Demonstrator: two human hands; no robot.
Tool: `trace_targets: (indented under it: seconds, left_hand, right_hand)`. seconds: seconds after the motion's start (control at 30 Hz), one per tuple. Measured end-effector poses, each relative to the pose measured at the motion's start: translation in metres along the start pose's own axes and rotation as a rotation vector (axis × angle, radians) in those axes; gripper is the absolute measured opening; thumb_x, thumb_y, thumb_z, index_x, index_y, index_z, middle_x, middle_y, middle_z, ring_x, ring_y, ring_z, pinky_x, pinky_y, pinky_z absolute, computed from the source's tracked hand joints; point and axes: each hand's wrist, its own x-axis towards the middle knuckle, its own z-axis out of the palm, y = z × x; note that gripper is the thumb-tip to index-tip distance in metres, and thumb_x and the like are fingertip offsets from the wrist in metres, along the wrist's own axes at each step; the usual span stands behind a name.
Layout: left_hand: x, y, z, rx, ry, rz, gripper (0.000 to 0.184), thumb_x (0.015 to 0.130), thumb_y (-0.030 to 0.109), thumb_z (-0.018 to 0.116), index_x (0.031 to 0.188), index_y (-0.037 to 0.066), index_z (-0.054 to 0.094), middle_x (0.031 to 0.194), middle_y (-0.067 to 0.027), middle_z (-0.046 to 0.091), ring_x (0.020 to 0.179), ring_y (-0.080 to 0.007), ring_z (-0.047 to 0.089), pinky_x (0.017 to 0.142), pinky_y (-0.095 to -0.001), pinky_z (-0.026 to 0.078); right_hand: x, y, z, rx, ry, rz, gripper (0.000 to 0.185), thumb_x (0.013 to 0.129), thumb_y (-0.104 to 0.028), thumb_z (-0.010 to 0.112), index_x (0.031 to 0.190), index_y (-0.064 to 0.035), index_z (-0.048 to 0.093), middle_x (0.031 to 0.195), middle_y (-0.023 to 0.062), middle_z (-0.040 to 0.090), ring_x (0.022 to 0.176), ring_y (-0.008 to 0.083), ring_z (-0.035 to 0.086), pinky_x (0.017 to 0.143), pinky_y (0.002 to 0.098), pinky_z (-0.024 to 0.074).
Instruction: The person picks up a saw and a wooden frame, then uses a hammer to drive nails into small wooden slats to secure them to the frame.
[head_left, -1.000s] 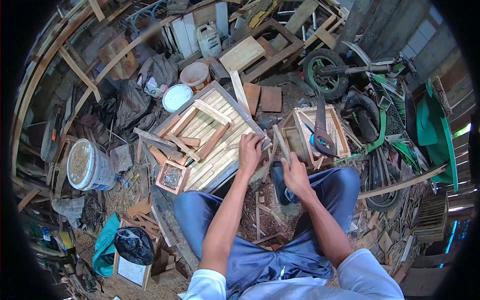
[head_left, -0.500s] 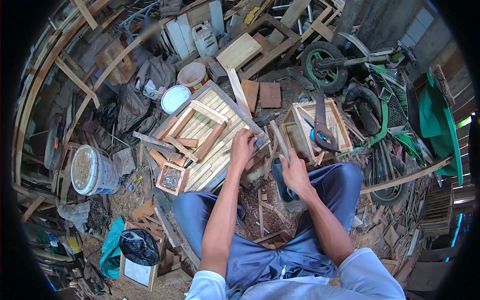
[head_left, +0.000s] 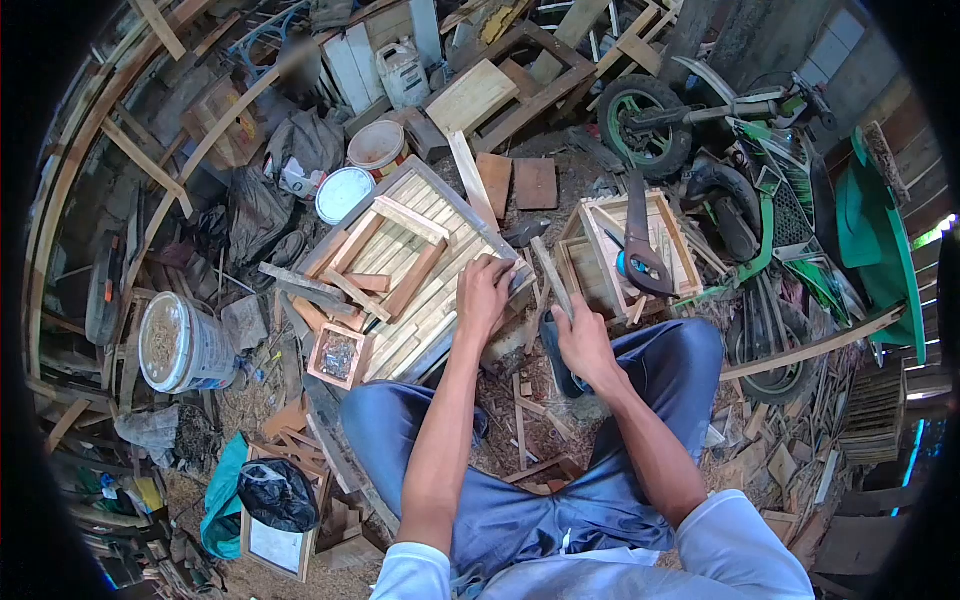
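My right hand (head_left: 585, 345) is wrapped round the wooden handle of a hammer (head_left: 550, 272). The hammer's dark head points away from me, close to the corner of a slatted wooden panel (head_left: 425, 345). My left hand (head_left: 483, 298) rests at the right edge of that panel with its fingers drawn together. Something small and dark shows by the fingertips, too hidden to name. On the panel lies a light wooden frame (head_left: 425, 232). A small wooden box (head_left: 338, 356) holding small metal pieces, perhaps nails, sits at the panel's near left corner.
A handsaw (head_left: 637, 225) lies across a wooden box frame (head_left: 690, 255) on the right. Beyond it stands a green motorbike (head_left: 765, 215). A bucket of sawdust (head_left: 185, 345) is at left, with paint buckets (head_left: 380, 150) behind the panel. Wood scraps cover the floor.
The view has shifted slightly. My left hand's fingers have drawn in and changed position at the panel's edge. My right hand keeps the hammer in nearly the same place.
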Motion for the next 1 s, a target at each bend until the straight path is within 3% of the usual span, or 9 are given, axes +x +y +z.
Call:
trace_targets:
  seconds: [0.7, 1.0]
  left_hand:
    - [0.001, -0.003, 0.001, 0.005, -0.030, 0.013, 0.018, 0.079, 0.003, 0.067, 0.095, 0.007, 0.075, 0.087, -0.0119, 0.065, 0.087, -0.0308, 0.062, 0.079, -0.0402, 0.049]
    - [0.004, -0.007, 0.008, -0.120, -0.031, -0.114, 0.018, 0.078, 0.004, 0.070, 0.095, 0.005, 0.075, 0.090, -0.0166, 0.064, 0.088, -0.0334, 0.062, 0.082, -0.0397, 0.049]
  right_hand:
    - [-0.004, -0.003, -0.003, -0.012, -0.068, 0.049, 0.027, 0.097, -0.023, 0.051, 0.103, 0.0036, 0.048, 0.075, 0.0344, 0.059, 0.081, 0.0530, 0.059, 0.072, 0.0574, 0.0438]
    - [-0.006, -0.006, -0.009, -0.051, -0.060, 0.018, 0.027, 0.097, -0.023, 0.049, 0.100, 0.0044, 0.048, 0.075, 0.0345, 0.060, 0.079, 0.0538, 0.059, 0.073, 0.0594, 0.0442]
